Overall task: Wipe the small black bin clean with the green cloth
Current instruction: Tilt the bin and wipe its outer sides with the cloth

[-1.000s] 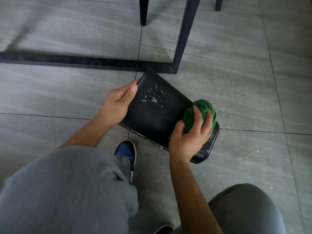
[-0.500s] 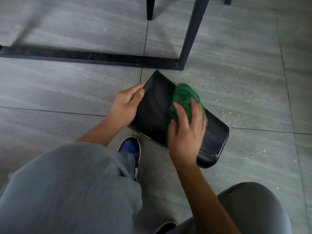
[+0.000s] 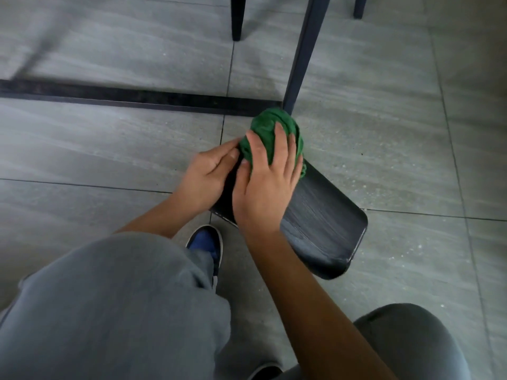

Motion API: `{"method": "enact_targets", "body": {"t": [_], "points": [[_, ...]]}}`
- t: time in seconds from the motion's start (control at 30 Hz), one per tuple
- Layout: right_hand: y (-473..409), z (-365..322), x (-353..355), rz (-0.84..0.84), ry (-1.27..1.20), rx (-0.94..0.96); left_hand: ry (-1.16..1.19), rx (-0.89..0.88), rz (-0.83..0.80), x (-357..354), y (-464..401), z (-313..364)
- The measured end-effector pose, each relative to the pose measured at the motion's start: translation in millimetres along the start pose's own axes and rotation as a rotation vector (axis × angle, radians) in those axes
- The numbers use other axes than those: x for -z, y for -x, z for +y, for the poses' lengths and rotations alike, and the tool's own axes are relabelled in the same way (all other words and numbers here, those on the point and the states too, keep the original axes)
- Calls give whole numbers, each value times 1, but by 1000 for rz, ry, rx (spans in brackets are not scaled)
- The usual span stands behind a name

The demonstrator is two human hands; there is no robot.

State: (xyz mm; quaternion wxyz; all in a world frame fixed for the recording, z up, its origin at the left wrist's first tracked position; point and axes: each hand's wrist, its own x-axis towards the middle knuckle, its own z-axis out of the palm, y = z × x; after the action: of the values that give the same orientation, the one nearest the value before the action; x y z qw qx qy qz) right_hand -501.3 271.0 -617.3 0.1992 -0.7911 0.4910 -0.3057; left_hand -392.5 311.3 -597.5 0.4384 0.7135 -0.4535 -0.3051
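Note:
The small black bin (image 3: 323, 223) lies on its side on the grey tiled floor, its rim toward the lower right. Faint wet streaks show on its upturned side. My left hand (image 3: 208, 176) grips the bin's far left edge near its base. My right hand (image 3: 267, 185) presses the bunched green cloth (image 3: 270, 133) flat against the bin's base end, fingers spread over the cloth. The hands and cloth hide the base of the bin.
A dark metal table leg (image 3: 301, 56) rises just behind the cloth, joined to a black floor bar (image 3: 137, 96) that runs left. Two more legs (image 3: 237, 17) stand at the top. My grey-trousered knees (image 3: 123, 311) and a blue shoe (image 3: 205, 242) fill the foreground.
My right hand has slid the green cloth from the bin's rim end up along its side to the base end. The white specks on the bin's side are gone.

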Motion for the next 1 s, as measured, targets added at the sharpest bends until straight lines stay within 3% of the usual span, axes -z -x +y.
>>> {"method": "enact_targets", "body": {"t": [0.13, 0.3, 0.5, 0.57, 0.7, 0.73, 0.8, 0.9, 1.0], "points": [[6, 28, 10, -23, 69, 98, -21, -3, 56, 3, 0, -5], [66, 133, 59, 71, 62, -211, 20, 73, 102, 7, 0, -13], [45, 133, 82, 68, -82, -342, -65, 35, 94, 7, -4, -8], [25, 125, 105, 106, -218, -404, -120, 16, 129, 10, -2, -9], [0, 100, 143, 189, -933, -478, -166, -11, 142, 11, -4, -8], [0, 98, 143, 196, -990, -491, -160, -10, 145, 11, -4, -7], [9, 102, 135, 148, -876, -548, -150, -9, 160, 11, -3, -9], [31, 121, 120, -44, -497, -632, -171, -15, 173, 11, -3, -10], [40, 122, 118, -54, -221, -535, -176, 1, 158, 11, -8, -9]]}}
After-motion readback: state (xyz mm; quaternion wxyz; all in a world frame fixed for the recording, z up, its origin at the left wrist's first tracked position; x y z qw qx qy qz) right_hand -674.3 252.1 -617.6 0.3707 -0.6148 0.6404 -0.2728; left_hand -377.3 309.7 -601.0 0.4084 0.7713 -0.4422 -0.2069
